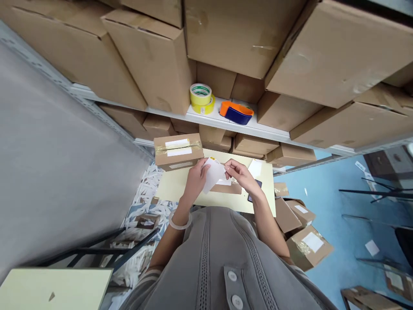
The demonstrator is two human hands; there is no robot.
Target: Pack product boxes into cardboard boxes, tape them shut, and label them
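My left hand (195,181) and my right hand (241,175) both pinch a white paper label (213,175) over a pale yellow table (176,185). The left hand grips its left edge, and the right hand's fingertips pinch its right corner. Under the label lies a small flat brown box (231,188) with a white strip on it. A taped brown box (178,150) carrying white labels sits at the table's far left. A dark phone (254,191) lies beside my right wrist, and a white slip (255,168) rests beyond it.
Metal shelves ahead hold many cardboard boxes; yellow tape rolls (200,97) and an orange-blue tape dispenser (236,113) sit on one shelf (258,125). Labelled parcels (308,245) lie on the blue floor at right. White paper strips (142,202) litter the floor at left.
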